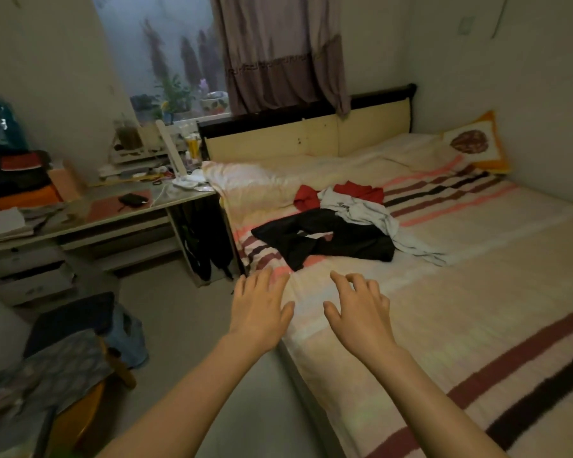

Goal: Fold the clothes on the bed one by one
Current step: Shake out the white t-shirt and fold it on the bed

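— What's on the bed [444, 325]?
— A striped cover, with black [328, 239], white [364, 209] and red clothes [308, 196] heaped mid-bed, a desk [113, 213] alongside.
— The hands?
— Left hand [258, 312] and right hand [361, 312] relaxed, holding nothing, near the heap.

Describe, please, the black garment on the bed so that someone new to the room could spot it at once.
Start at the bed with its striped cover, then find the heap of clothes near its middle. The black garment lies spread at the heap's near edge, closest to both hands. Unlike the white garment and the red garment behind it, it is dark and mostly flat.
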Available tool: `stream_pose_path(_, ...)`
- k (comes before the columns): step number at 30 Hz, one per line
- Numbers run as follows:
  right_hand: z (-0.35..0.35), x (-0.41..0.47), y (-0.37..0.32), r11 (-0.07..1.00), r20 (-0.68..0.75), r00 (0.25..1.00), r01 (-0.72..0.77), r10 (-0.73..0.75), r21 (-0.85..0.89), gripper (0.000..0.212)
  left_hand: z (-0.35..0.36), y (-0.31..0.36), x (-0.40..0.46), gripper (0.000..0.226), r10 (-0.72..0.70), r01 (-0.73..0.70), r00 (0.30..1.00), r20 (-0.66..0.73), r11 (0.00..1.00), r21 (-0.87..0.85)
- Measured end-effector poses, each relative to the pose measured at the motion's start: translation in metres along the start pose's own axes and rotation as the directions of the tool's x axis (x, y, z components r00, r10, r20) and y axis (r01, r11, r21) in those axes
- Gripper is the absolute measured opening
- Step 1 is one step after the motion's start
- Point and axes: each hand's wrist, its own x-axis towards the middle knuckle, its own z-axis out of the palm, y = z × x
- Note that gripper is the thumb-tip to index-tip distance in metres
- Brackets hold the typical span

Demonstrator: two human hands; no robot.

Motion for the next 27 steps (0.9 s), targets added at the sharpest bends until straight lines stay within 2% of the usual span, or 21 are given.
stream_pose_path(6, 0.039, 0.124, -0.006, 0.995, -0.03, 0.995, -0.096, 0.095, -0.04, 0.052, 0.034, -0.044, 0.129, 0.055, 0.092, -0.093, 0.996, 0.008, 0.996, 0.019)
stream_pose_path(10, 0.053, 0.216, -0.009, 0.991, 0.004, 0.992, -0.125, 0.125, -0.054, 0.056, 0.044, -0.071, 0.23, 0.055, 0.097, -0.096, 0.994, 0.051, 0.995, -0.009)
stream_pose_path(19, 0.081, 0.392, -0.018, 0.971, 0.005, 0.98, -0.195, 0.197, -0.137, 0.054, 0.067, -0.126, 0.415, 0.055, 0.157, -0.153, 0.986, 0.055, 0.986, -0.072)
stream_pose_path(25, 0.114, 0.497, -0.014, 0.93, -0.061, 0.941, -0.339, 0.334, -0.142, 0.055, 0.103, -0.156, 0.546, 0.054, 0.346, -0.343, 0.938, 0.032, 0.936, -0.071)
stream_pose_path(27, 0.128, 0.53, -0.013, 0.899, -0.077, 0.909, -0.417, 0.41, -0.13, 0.053, 0.116, -0.168, 0.589, 0.054, 0.415, -0.409, 0.907, 0.074, 0.908, -0.087)
